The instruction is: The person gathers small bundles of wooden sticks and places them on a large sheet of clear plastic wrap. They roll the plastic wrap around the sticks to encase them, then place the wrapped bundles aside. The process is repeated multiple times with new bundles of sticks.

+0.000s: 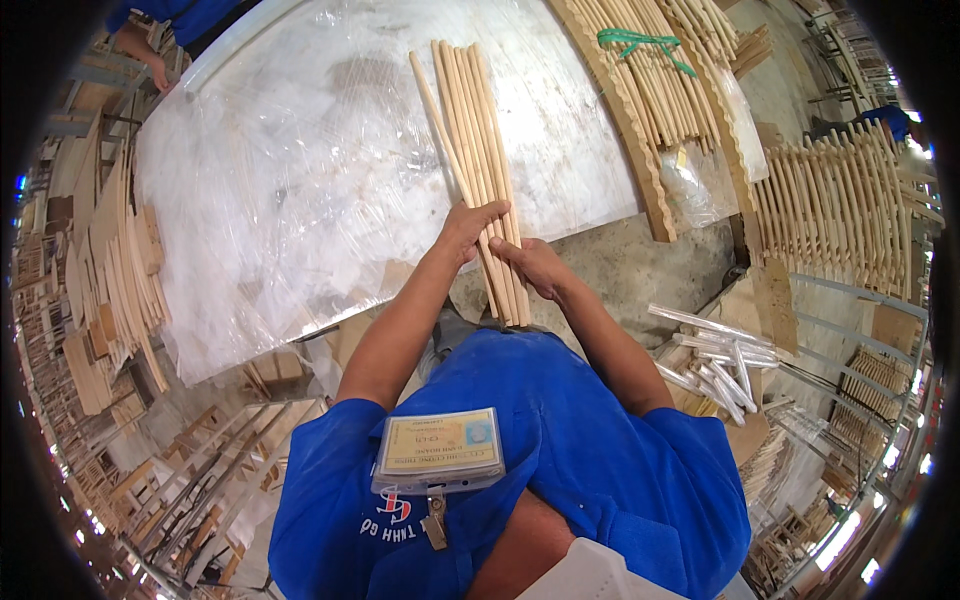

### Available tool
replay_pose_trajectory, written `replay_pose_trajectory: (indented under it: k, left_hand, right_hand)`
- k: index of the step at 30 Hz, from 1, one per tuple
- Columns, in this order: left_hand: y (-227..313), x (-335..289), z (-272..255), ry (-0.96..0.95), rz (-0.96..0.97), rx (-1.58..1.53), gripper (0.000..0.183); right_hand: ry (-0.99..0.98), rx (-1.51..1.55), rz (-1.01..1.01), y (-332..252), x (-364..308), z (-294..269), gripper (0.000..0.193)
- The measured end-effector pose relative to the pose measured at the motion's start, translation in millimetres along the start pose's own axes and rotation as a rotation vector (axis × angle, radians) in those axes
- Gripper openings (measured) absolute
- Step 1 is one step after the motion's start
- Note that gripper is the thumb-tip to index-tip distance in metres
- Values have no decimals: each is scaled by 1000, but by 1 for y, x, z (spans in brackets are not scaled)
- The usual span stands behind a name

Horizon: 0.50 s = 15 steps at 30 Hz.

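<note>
A bundle of long, slim wooden rods [465,120] lies between my hands, its far part over the plastic-covered table [280,190] and its near ends close to my body. My left hand [468,226] is closed round the bundle from the left, with the thumb across the top. Lower down, my right hand [530,266] grips the same rods from the right side. One rod on the left slants slightly away from the others at its far end.
Wooden rods tied with a green strap [645,42] stand at the far right between wavy-edged boards [625,130]. Clear plastic-wrapped rolls [720,360] lie to my right. A rack of turned spindles [835,205] stands beyond. At the far left, another person's hand [158,72] shows near the table edge.
</note>
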State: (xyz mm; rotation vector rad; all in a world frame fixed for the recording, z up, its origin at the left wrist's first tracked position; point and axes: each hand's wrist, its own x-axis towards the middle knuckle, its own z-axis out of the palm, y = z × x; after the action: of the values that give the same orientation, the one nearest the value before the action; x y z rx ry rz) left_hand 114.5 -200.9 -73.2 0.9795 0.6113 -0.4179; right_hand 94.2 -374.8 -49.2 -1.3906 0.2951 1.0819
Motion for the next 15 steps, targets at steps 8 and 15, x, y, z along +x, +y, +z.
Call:
replay_pose_trajectory:
  k: [8,15]
  left_hand:
    - [1,1,-14,-67,-89,-163,35]
    - [-13,17,5,-206,-221,-316,33]
  right_hand:
    - [11,28,13,2,8,-6,59]
    - [95,-760,-115,0,10,-27,83]
